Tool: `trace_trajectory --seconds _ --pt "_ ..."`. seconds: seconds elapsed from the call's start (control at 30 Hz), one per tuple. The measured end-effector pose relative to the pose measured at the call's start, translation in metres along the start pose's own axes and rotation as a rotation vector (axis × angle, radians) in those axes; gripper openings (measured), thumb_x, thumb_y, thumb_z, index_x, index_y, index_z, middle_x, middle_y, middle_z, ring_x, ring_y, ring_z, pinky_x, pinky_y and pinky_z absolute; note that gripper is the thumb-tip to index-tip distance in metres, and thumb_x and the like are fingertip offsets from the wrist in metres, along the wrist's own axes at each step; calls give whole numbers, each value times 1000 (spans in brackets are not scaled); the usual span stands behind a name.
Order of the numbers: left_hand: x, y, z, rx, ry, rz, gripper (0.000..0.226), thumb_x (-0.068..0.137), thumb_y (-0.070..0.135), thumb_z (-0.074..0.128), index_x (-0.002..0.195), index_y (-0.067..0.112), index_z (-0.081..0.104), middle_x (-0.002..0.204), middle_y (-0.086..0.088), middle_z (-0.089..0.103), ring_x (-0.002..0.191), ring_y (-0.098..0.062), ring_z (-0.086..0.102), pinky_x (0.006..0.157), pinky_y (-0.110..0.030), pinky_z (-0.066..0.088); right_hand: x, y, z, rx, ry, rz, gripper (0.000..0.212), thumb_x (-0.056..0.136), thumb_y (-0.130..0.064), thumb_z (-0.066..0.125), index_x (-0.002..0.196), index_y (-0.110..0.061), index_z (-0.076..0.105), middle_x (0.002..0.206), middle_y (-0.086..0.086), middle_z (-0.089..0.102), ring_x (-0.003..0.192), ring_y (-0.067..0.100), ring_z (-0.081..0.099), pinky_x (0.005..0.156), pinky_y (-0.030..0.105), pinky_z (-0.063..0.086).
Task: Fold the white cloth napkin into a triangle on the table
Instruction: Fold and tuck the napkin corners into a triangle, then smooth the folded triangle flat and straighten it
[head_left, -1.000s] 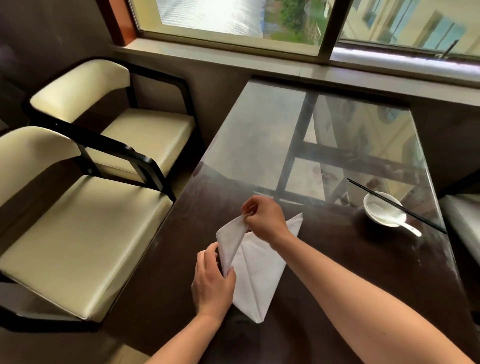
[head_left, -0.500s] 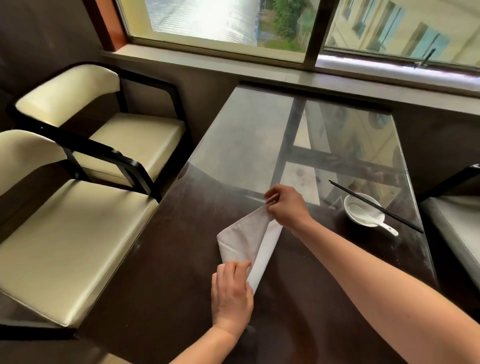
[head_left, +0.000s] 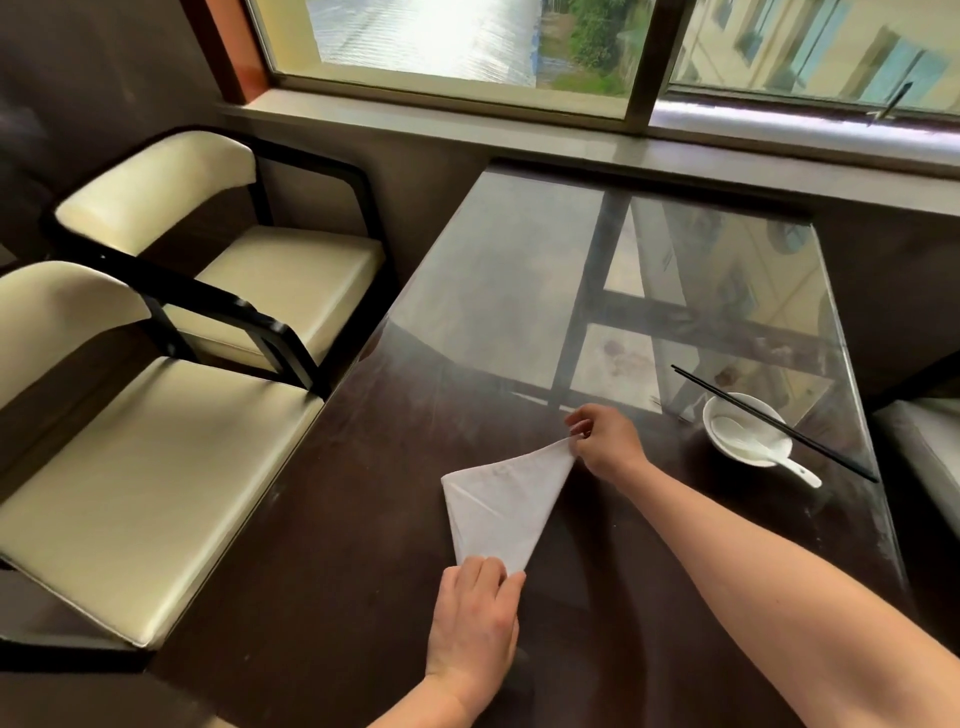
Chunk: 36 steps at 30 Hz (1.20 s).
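Under a wide window (head_left: 467, 47), a dark glossy table (head_left: 363, 519) mirroring the panes. To the left, two cream chairs (head_left: 156, 467) with black frames, side by side. At the right edge of the table, a white bowl (head_left: 727, 447) holding a white spoon (head_left: 763, 452), with black chopsticks (head_left: 769, 421) laid across the rim. Near the front centre, flat on the table — the napkin (head_left: 498, 509), folded into a triangle. At its far tip, the right hand (head_left: 608, 441), thumb and fingers pinching the corner. At its near tip, the left hand (head_left: 475, 623), fingers together, pressing the cloth down — palm down, thumb hidden.
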<state>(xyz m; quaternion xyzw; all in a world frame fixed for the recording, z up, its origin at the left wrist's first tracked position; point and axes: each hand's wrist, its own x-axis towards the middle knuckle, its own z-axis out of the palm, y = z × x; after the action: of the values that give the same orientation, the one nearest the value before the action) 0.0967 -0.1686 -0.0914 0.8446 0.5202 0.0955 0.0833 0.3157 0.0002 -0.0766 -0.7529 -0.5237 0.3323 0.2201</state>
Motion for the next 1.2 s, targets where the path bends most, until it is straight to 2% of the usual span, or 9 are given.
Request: trace_trajectory --seconds 0.1,0.27,0.37,0.5,0.7,0.87,1.0,1.1,1.2 --pt "1 -4 3 5 9 18 38 60 16 83 97 20 74 79 2 60 74 -21 58 63 -34 51 3 6 -1 -43 -4 -41 33 82 -3 71 111 -17 72 113 1 71 96 17 64 87 26 47" --pt "5 -10 6 6 27 35 36 61 11 81 96 17 73 78 0 61 74 -23 58 63 -36 51 4 11 0 -184 -218 -99 55 81 -14 75 134 -21 62 126 -3 64 121 18 57 104 30 44" --pt "5 -19 4 6 29 41 40 58 7 79 96 18 73 78 0 60 74 -24 58 63 -37 51 3 13 4 -306 -220 -114 49 79 -20 74 127 -23 67 121 -2 62 120 20 54 100 37 48" --pt "5 -34 -1 16 46 15 39 59 1 77 93 18 73 77 -1 60 72 -25 58 60 -37 50 -5 19 5 -307 -189 -84 23 77 -24 74 100 -28 74 101 -7 63 109 20 59 87 36 50" --pt "5 -59 -10 -34 79 -47 38 57 -6 78 86 19 73 78 -1 60 72 -25 59 57 -37 48 -32 34 2 -283 -162 -78 8 77 -31 74 77 -35 66 88 -11 60 89 15 60 74 32 44" --pt "0 -84 -17 -125 97 -213 38 61 -3 79 93 16 72 90 -2 59 80 -26 58 61 -38 49 -66 48 -3 -181 -120 -41 7 85 -37 72 85 -30 70 86 -10 66 83 13 61 76 33 50" --pt "-5 -109 -23 -237 91 -403 37 70 3 79 105 15 72 99 0 62 89 -26 62 69 -40 54 -101 57 2 -77 -96 -25 20 78 -42 78 95 -34 71 87 -14 67 82 4 61 70 24 45" --pt "-6 -119 -26 -197 53 -288 33 70 5 83 100 16 73 96 2 66 83 -24 63 68 -38 55 -123 65 10 -76 -82 -64 27 75 -31 83 97 -37 70 91 -17 66 86 4 61 72 16 44" --pt "-1 -125 -29 -115 50 -193 25 70 6 84 89 17 72 86 3 66 68 -23 61 58 -35 50 -129 66 14 30 -2 -16 19 80 -14 82 92 -27 75 90 -11 71 82 10 67 77 31 58"
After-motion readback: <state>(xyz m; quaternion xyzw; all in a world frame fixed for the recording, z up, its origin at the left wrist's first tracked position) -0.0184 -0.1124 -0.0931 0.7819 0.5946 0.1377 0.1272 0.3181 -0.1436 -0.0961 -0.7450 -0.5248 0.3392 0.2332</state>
